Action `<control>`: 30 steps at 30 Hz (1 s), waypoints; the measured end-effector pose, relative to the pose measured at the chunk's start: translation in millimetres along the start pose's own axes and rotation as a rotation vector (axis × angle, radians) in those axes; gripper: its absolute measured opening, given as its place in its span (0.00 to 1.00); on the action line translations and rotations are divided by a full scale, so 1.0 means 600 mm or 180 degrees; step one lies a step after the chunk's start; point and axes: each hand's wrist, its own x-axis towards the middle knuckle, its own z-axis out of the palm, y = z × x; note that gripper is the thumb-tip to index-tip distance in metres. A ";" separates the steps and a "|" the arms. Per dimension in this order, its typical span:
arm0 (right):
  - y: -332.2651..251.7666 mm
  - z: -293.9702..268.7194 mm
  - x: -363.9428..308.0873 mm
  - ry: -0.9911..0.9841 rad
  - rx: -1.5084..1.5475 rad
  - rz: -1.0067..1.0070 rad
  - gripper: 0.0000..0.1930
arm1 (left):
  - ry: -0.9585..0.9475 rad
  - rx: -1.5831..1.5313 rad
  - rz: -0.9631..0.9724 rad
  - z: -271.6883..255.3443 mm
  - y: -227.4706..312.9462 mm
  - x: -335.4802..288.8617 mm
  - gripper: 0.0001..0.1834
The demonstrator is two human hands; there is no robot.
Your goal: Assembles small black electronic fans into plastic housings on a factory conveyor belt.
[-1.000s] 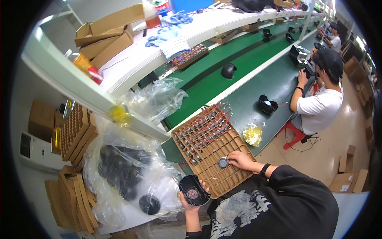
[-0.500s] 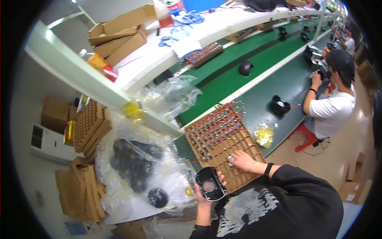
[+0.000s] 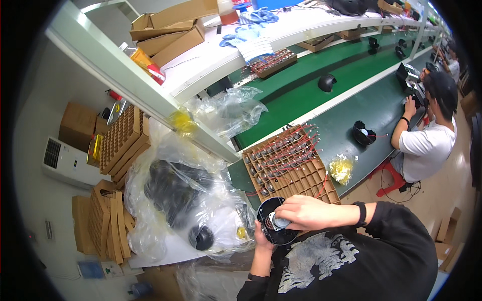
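Observation:
My left hand (image 3: 262, 238) grips a black round plastic housing (image 3: 285, 238) by its edge, open side up. Inside it, perforations show at the bottom. My right hand (image 3: 307, 211) reaches over the housing with its fingers closed on a small silver round speaker (image 3: 281, 222), which sits at least partly within the housing; whether it is seated is hidden by the fingers. Just beyond both hands lies a divided cardboard tray (image 3: 312, 175). Rows of small metal speakers with red wires (image 3: 279, 153) fill its far and left cells.
Clear plastic bags with black parts (image 3: 178, 190) and a loose black dome (image 3: 202, 238) lie left. A yellow-and-white pile (image 3: 341, 169) and a black housing (image 3: 363, 133) rest right of the tray. The green conveyor (image 3: 296, 95) runs beyond. A co-worker (image 3: 427, 135) sits at right.
My right hand has left the tray and come to the housing with a small speaker. The housing in my left hand has turned somewhat. The whole view has shifted slightly.

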 end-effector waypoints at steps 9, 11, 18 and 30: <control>0.014 0.046 0.001 -0.0226 -0.0187 0.0102 0.17 | -0.0012 -0.0139 0.0031 0.046 -0.001 0.012 0.45; 0.020 0.052 -0.004 -0.0175 -0.0244 0.0150 0.17 | -0.0033 -0.0038 0.0087 0.056 0.000 0.014 0.45; 0.024 0.061 -0.014 0.0258 -0.0174 -0.0003 0.15 | -0.0105 -0.0250 -0.0044 0.048 -0.010 0.016 0.45; 0.020 0.043 -0.021 -0.0195 -0.0316 0.0182 0.16 | -0.0324 -0.0285 -0.0053 0.063 -0.012 0.017 0.44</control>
